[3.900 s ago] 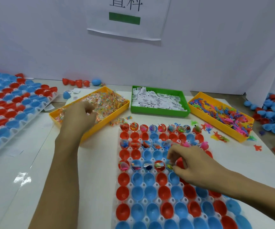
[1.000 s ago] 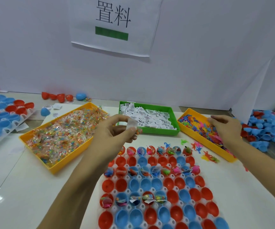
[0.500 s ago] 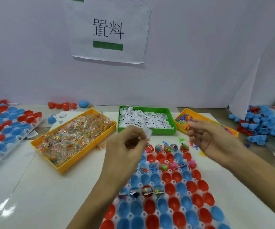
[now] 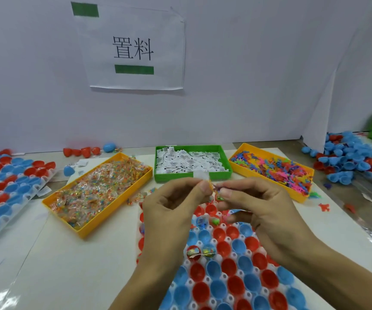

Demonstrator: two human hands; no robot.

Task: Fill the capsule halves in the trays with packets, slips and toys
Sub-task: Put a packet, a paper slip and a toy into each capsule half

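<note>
left hand (image 4: 169, 211), right hand (image 4: 263, 211) — bare, forearms unsleeved

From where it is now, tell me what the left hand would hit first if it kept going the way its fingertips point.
Most likely the right hand: the left hand points across at it, fingertips nearly touching above the capsule tray. Depth is unclear.

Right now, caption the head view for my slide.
Both hands, left and right, pinch a slip and small toys above the capsule tray.
</note>
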